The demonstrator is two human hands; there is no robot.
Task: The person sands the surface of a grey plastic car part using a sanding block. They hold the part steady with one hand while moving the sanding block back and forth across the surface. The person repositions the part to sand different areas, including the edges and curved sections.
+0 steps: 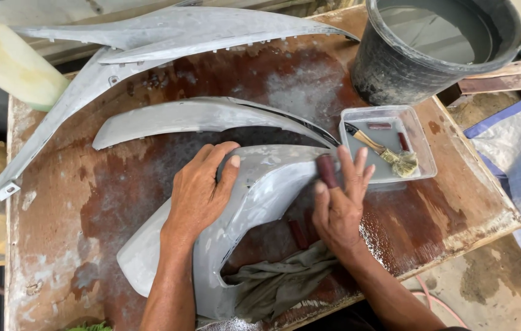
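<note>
My left hand (202, 187) lies flat on a curved grey plastic body panel (254, 202) that rests on a worn wet wooden table (83, 202). Its fingers are spread over the panel's top edge. My right hand (340, 199) presses a small dark red sanding piece (326, 170) against the panel's right edge, with fingers extended. A grey rag (279, 279) lies under the panel near the table's front edge.
Two more grey panels lie further back, one curved (199, 116) and one long and pointed (150, 37). A clear plastic tray (419, 144) holds a small brush (386, 153) in water. A black bucket (395, 67) of water stands at the back right.
</note>
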